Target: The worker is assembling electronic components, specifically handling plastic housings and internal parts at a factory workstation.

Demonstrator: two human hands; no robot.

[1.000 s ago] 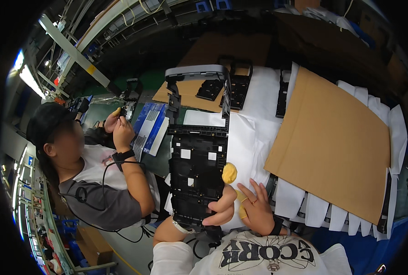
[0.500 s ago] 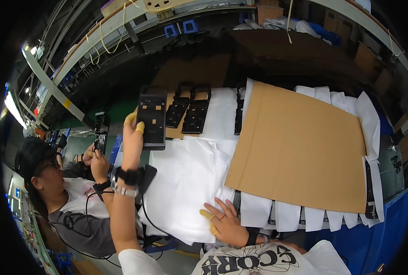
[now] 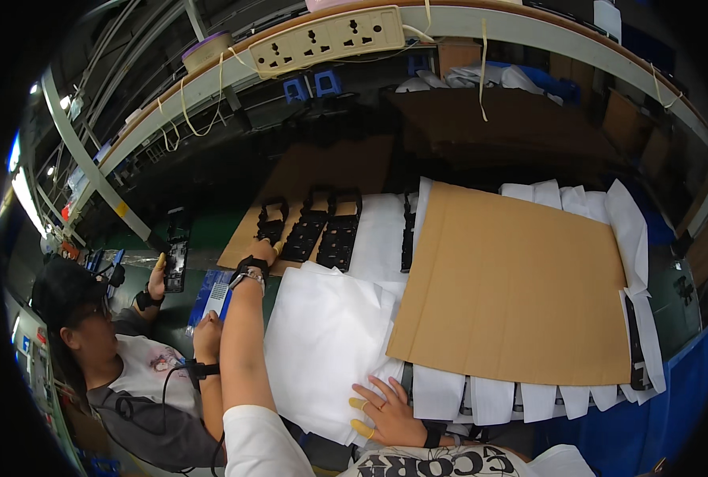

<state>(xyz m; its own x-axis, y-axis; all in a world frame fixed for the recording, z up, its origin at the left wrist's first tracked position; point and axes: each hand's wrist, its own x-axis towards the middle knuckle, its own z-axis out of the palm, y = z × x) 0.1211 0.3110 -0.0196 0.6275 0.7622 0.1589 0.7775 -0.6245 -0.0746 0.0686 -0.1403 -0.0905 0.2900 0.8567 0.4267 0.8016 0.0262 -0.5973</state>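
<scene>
My left hand [image 3: 262, 253] reaches out to a black plastic frame [image 3: 271, 221] and grips its near end. That frame lies on a brown cardboard sheet [image 3: 239, 238], left of two similar black plastic frames [image 3: 304, 237]. Part of my left fingers is hidden by the hand itself. Yellow finger covers show on both hands. With fingers spread, my right hand [image 3: 391, 413] rests flat on the near right corner of a stack of white sheets [image 3: 322, 342].
At left a co-worker [image 3: 147, 366] holds another black frame [image 3: 177, 262] beside a blue packet [image 3: 211, 296]. A large cardboard piece [image 3: 513, 294] covers white-wrapped items at right. Overhead runs a rail with a power strip [image 3: 330, 41].
My left hand has lowered the black frame from mid-air onto the cardboard beside the others. My right hand stays on the white sheets. The view has tilted upward.
</scene>
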